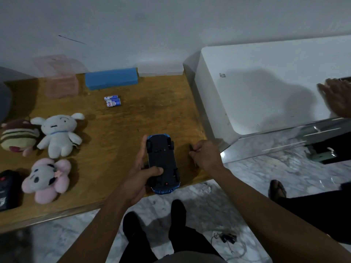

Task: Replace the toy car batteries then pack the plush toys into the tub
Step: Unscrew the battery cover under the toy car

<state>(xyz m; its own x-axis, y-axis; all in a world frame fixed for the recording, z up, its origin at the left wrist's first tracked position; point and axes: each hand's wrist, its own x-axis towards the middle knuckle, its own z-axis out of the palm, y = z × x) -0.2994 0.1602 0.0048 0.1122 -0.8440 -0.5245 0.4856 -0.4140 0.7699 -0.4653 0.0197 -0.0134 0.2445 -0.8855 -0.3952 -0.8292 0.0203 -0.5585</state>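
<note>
A blue toy car [163,158] lies upside down near the front edge of the wooden table [117,126], its black underside facing up. My left hand [141,173] grips it from the left, thumb pressed on the underside. My right hand [205,155], just right of the car, is closed on a small dark tool [191,148], likely a screwdriver. Two blue and white batteries [113,101] lie further back on the table. Three plush toys rest at the left: a white one [58,134], a pink flower-like one [46,179] and a striped brown one [18,136].
A pink translucent tub [60,82], a blue box [111,78] and a clear box [160,70] stand by the wall. A black object [8,188] lies at the table's left front. A white appliance [266,88] stands at the right, another person's hand [338,97] on it.
</note>
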